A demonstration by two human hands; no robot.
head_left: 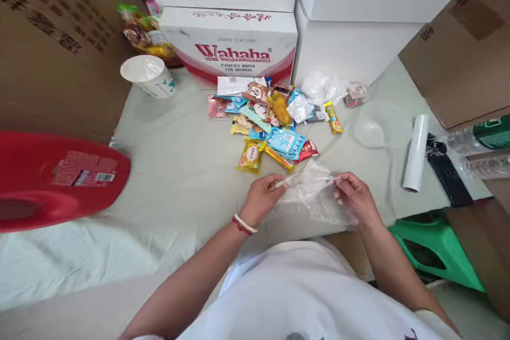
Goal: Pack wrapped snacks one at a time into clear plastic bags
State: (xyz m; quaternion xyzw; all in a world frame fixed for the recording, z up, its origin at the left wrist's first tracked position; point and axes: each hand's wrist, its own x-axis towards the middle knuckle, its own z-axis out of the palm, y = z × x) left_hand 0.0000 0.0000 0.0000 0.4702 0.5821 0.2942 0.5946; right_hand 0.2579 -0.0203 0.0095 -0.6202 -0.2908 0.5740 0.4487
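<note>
A clear plastic bag (313, 191) is stretched loosely between my two hands near the table's front edge. My left hand (263, 196) pinches its left side, with a pale and a red bracelet on the wrist. On the other side, my right hand (356, 196) grips the bag's edge between thumb and fingers. Just beyond the bag lies a heap of wrapped snacks, among them a yellow packet (250, 155), a blue packet (286, 142) and a red packet (308, 151). A small yellow bar (333, 117) lies at the heap's right.
A Wahaba carton (235, 53) and white boxes (346, 48) stand behind the snacks. A paper tub (153, 77) and a red plastic object (64, 175) are at left. Crumpled clear plastic (323, 87), a translucent bowl (372, 128), a white roll (416, 154) and bottles (464, 142) sit at right.
</note>
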